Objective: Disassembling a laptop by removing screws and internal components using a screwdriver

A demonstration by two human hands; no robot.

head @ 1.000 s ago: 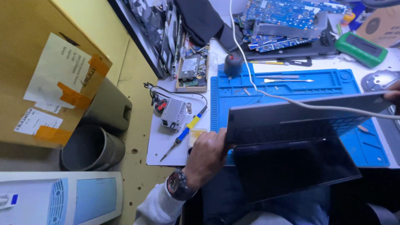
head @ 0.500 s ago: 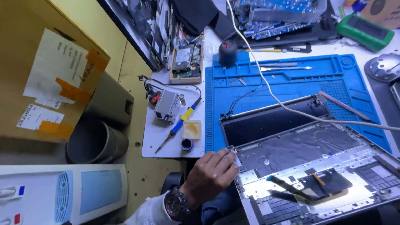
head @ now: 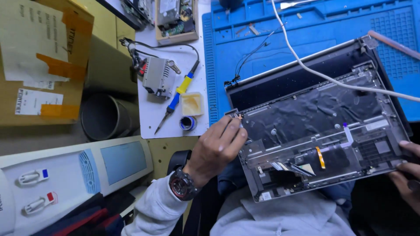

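Laptop chassis (head: 315, 131), opened up with its insides bared, rests half on the person's lap and half on the blue work mat (head: 245, 48).

Left hand (head: 216, 148) has its fingers curled and pinched at the chassis's near left corner, though whether they grip the edge or some small part I cannot tell; a dark wristwatch (head: 181, 189) sits above a pale grey sleeve. Right hand (head: 407, 175) shows only at the frame's edge, fingers bent around the chassis's right rim, holding it. A white cable (head: 323, 74) trails across the dark screen half. Beside the mat, on a white sheet, lie a blue-and-yellow soldering iron (head: 177, 96), its metal stand (head: 157, 76), a yellow sponge tray (head: 191, 104) and a small round tin (head: 187, 123).
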